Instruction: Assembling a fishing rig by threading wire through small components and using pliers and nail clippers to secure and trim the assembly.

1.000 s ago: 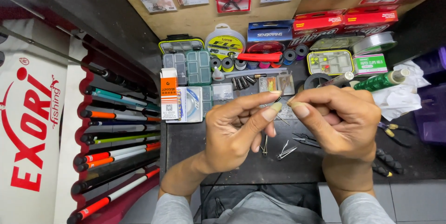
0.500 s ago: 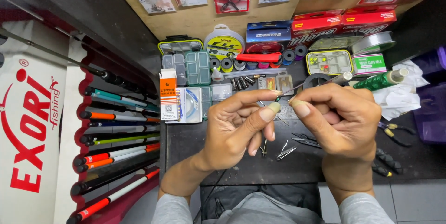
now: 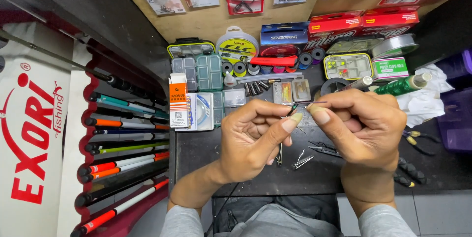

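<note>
Surface: dark worktop [image 3: 236, 161] crowded with fishing tackle, backed by a pegboard wall [image 3: 206, 21] hung with carded packets.
Left hand [image 3: 253, 141]: raised above the worktop, fingers curled, thumb and forefinger pinched narrowly on a small dark swivel-like fitting [image 3: 293, 108] — too small to identify further.
Right hand [image 3: 361, 126]: fingers closed, thumb and forefinger pinching a thin stiff wire [image 3: 317, 103] that points left toward the fitting; the two hands meet at the fingertips.
Position of held pieces: between the two thumbs, above the middle of the worktop, well clear of its surface.
Below the hands: small metal clips [image 3: 301, 159] and dark snips [image 3: 322, 147] lying flat.
Behind the hands: clear compartment boxes [image 3: 201, 72], small line spools [image 3: 241, 67], a yellow-rimmed tackle box [image 3: 348, 66].
Far right: green thread spool [image 3: 400, 85] beside crumpled white tissue [image 3: 423, 102] — pliers [image 3: 418, 136] just below.
Left side: rack of fishing rods [image 3: 123, 143] with orange, green and white handles.
</note>
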